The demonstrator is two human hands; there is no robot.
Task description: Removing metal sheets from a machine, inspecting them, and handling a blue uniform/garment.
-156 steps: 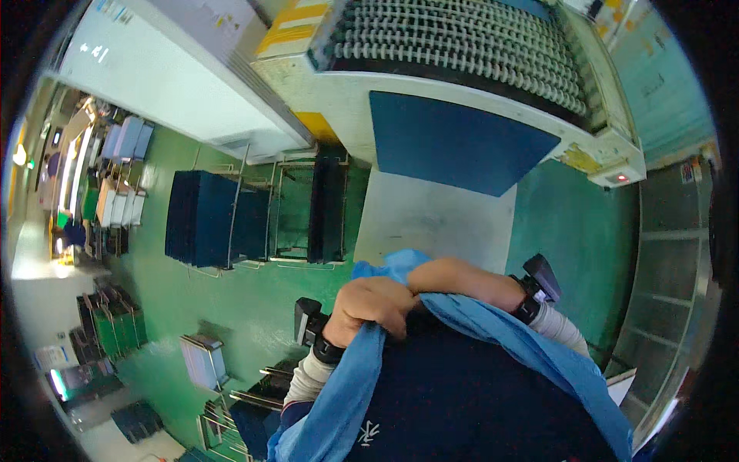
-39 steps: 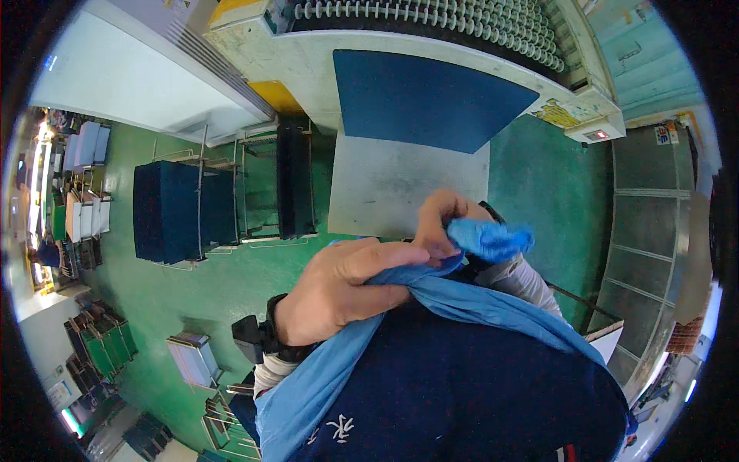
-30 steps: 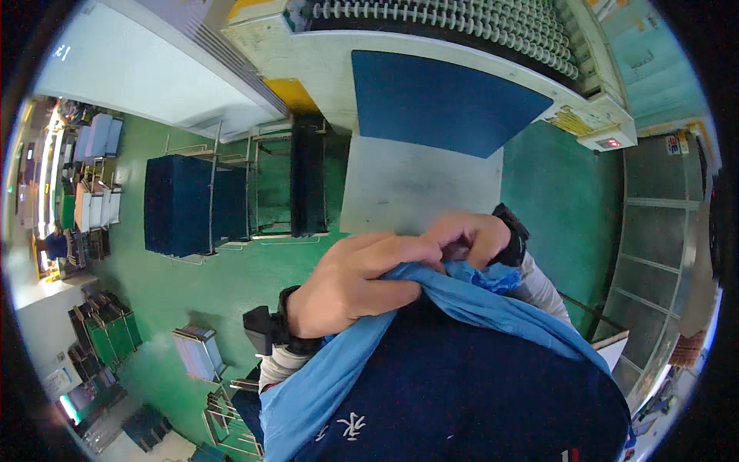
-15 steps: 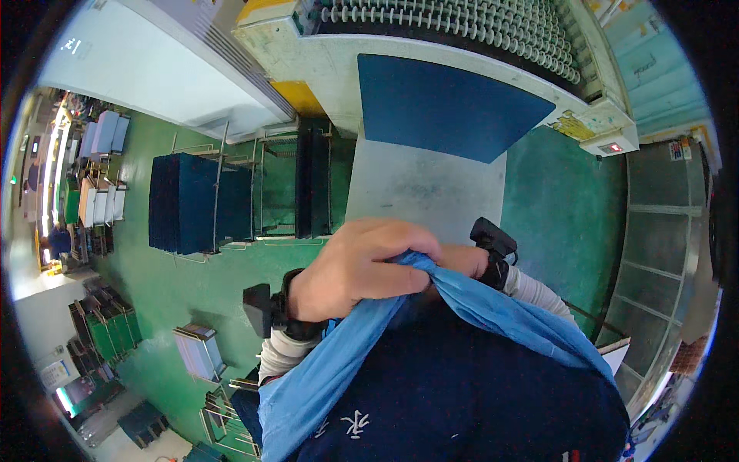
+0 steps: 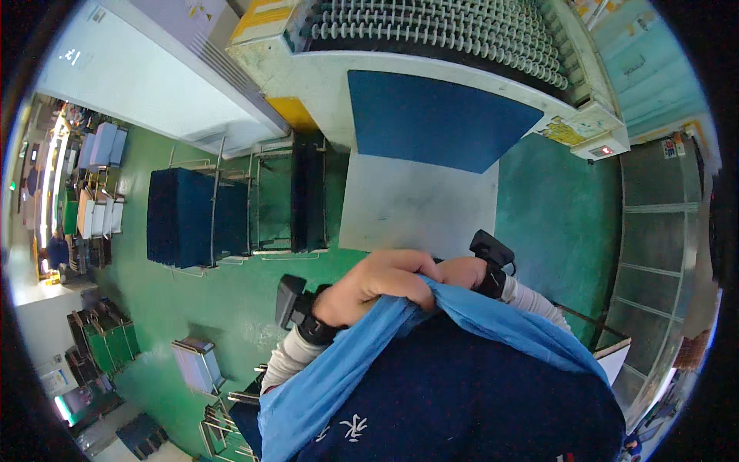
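Note:
In front of my dark blue shirt (image 5: pixel 462 385), both hands meet at a light blue cloth (image 5: pixel 516 319) that stretches across my body to either side. My left hand (image 5: pixel 377 283) is closed, its curled fingers gripping a gathered part of the cloth. Close beside it, my right hand (image 5: pixel 463 272) is closed at the same bunched spot, its fingertips partly hidden behind the left hand and the fabric. Each wrist wears a black strap with a small black device, the left device (image 5: pixel 291 299) and the right device (image 5: pixel 493 248).
Ahead stands a machine with rows of white rollers (image 5: pixel 439 35), a dark blue panel (image 5: pixel 443 119) leaning on its front. A pale grey sheet (image 5: pixel 419 204) lies on the green floor. Racks of dark boards (image 5: pixel 181 215) stand left; a grey metal-framed panel (image 5: pixel 654 239) stands right.
Both hands have come down closer to my body, still on the cloth. My left wrist has shifted right and its grip looks more tightly curled. The surroundings sit slightly lower in view.

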